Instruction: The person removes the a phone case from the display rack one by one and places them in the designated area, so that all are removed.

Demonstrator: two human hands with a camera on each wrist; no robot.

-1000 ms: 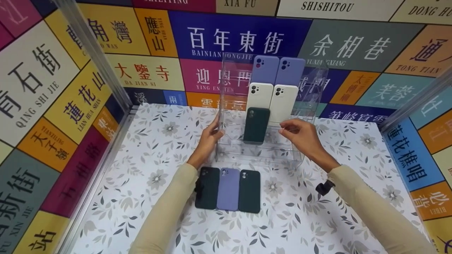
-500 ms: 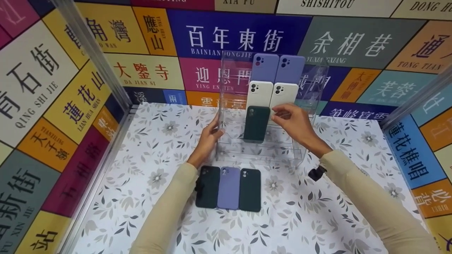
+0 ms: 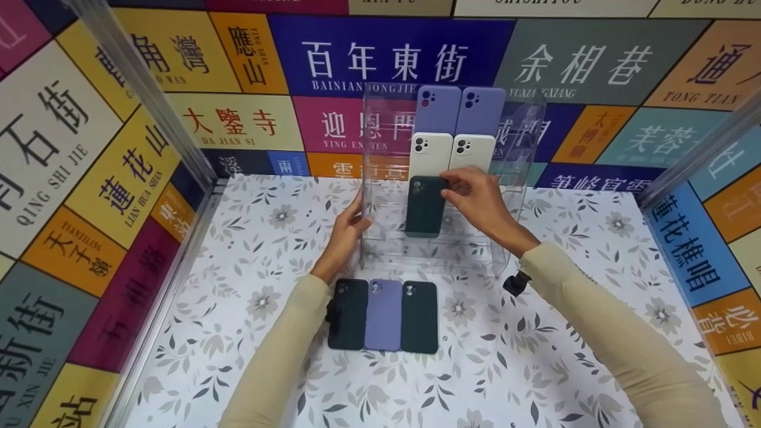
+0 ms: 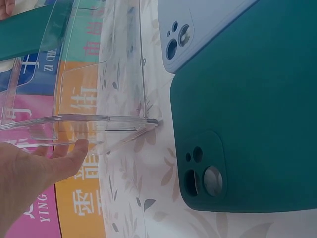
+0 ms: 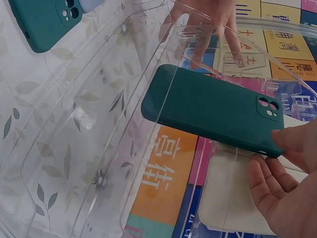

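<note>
A clear stepped display stand stands on the table and holds phone cases in rows. At its lower front leans a dark green phone case. My right hand pinches that case by its upper right corner; in the right wrist view thumb and fingers meet at its camera end. On the stand's left side my left hand holds the side panel, seen also in the left wrist view. Behind the green case stand two white cases, with two purple cases above them.
Three cases lie side by side in front of the stand: a dark green case, a purple case and another dark green case. The tabletop has a leaf-patterned cover. Sign-printed walls enclose the back and sides.
My right hand has moved left and slightly up, from beside the right white case to the green case's upper corner. The left hand stays on the stand's side.
</note>
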